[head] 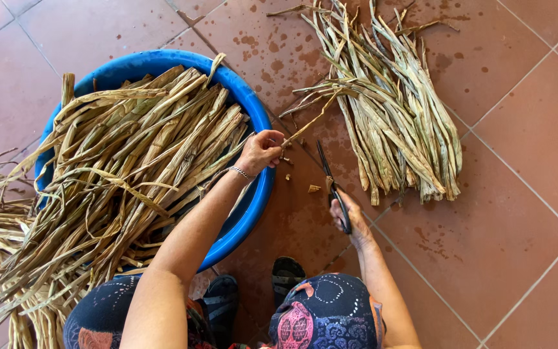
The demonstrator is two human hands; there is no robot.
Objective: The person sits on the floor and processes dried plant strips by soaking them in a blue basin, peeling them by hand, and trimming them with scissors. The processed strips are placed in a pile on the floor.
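Two hands at work, I note from the head view. Left hand (261, 150) is pinched shut on a dry strip (310, 123) that runs up and away from the grip to the leaf pile (389, 110). Right hand (349, 216) is closed round the handles of scissors (332, 184), blades slightly parted, pointing toward the strip. Blue tub (253, 110) of leaves sits just behind the left wrist.

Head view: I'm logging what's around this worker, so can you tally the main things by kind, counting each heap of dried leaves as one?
Blue tub: 1
Heaps of dried leaves: 2, one in the tub, one on the tiles
Scissors: 1, in the right hand
Single leaf strip: 1, in the left hand
Sandals: 2
Total: 7
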